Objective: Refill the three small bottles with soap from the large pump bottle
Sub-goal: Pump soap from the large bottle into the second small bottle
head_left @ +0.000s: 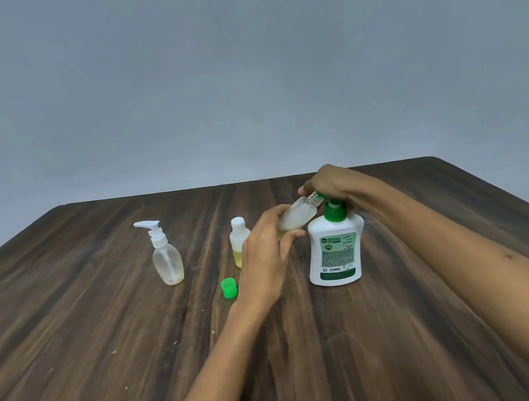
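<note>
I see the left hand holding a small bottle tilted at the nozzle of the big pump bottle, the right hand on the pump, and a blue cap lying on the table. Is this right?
Nearly. The head view shows the cap is green, not blue. The rest holds: the left hand holds the small bottle tilted at the big pump bottle's nozzle, the right hand is on the pump, and the cap lies on the table.

We see soft, even, dimmish light; faint shadows on the surface [103, 330], slight overall blur, wide-angle bending at its edges.
</note>
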